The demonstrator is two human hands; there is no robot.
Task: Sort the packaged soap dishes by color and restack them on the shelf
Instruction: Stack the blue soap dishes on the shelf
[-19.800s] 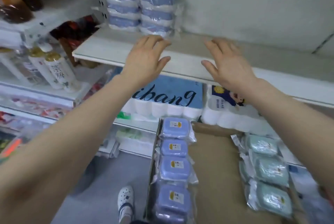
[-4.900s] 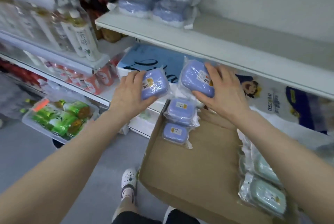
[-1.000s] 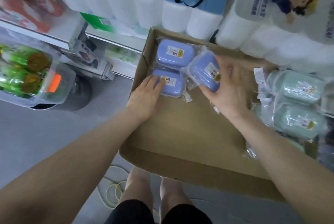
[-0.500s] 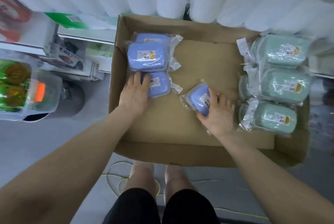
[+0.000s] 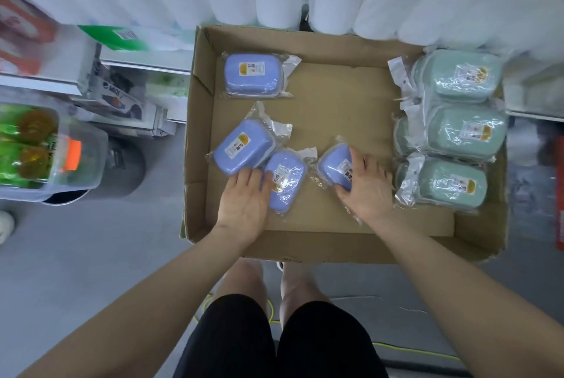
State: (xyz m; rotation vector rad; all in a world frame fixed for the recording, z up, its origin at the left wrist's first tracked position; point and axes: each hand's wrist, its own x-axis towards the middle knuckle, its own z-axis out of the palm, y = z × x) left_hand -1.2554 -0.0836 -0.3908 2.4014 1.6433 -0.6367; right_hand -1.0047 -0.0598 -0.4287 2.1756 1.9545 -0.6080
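Both hands down in the cardboard box [image 5: 305, 246], on blue soap dishes.

Our right hand [image 5: 367, 191] grips the tilted blue dish [image 5: 335, 168], long axis running up-left from the palm. Our left hand [image 5: 245, 200] lies flat, fingers straight, touching two blue dishes [image 5: 287, 180]. The fourth blue dish [image 5: 251, 74] sits far-left; the green dishes [image 5: 457, 133] are stacked right, nearer the right hand.

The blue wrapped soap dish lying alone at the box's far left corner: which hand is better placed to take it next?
Left. The left hand is on that side of the cardboard box; the right hand already grips another dish. Far blue dish.
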